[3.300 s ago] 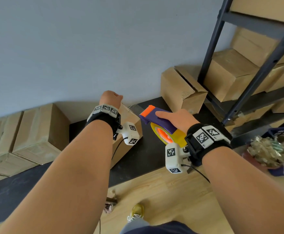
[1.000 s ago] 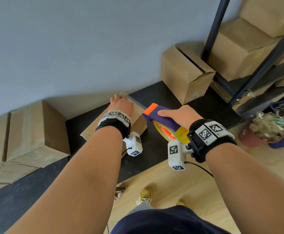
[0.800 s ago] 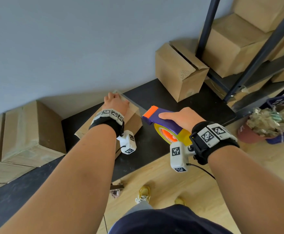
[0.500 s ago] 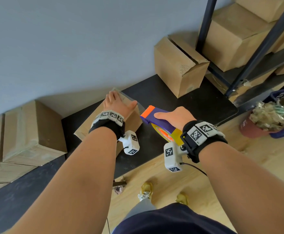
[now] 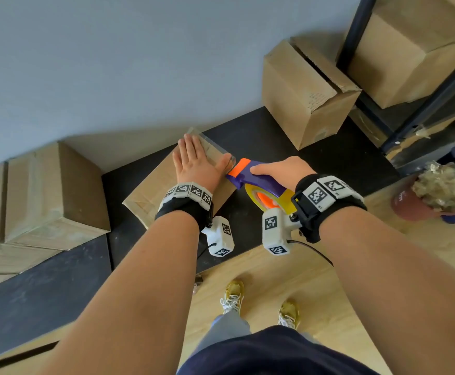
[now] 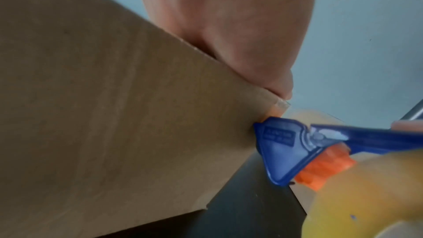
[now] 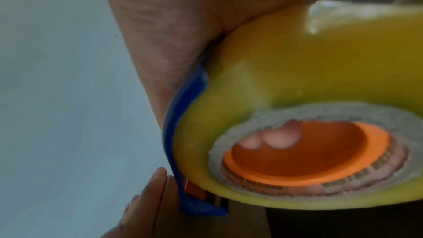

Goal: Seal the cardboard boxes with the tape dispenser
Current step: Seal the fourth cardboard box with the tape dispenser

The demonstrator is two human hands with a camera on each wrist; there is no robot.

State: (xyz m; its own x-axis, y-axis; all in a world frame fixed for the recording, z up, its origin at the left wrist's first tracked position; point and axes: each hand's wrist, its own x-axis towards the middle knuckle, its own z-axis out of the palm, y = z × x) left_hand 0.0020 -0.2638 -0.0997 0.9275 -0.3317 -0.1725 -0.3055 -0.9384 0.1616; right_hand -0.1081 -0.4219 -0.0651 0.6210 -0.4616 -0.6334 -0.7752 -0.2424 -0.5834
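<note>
A small cardboard box (image 5: 150, 190) lies on the black mat (image 5: 248, 136) by the wall. My left hand (image 5: 193, 161) presses flat on its top with straight fingers, thumb at the right corner. My right hand (image 5: 280, 170) grips the blue and orange tape dispenser (image 5: 258, 182) with its yellow tape roll (image 7: 286, 82). The dispenser's orange nose (image 5: 238, 167) touches the box's upper right corner beside the left thumb. In the left wrist view the blue tip (image 6: 281, 144) meets the box side (image 6: 114, 115). Fingertips (image 7: 270, 138) show through the roll's orange core.
An open-flapped box (image 5: 302, 93) stands on the mat to the right, beside a black metal shelf frame (image 5: 421, 104) holding more boxes (image 5: 407, 50). Taped boxes (image 5: 45, 196) sit at the left. A pot of crumpled material (image 5: 437, 190) stands on the wooden floor.
My left hand has flattened on top of the box. My right hand has brought the dispenser left and forward until its nose touches the box's corner.
</note>
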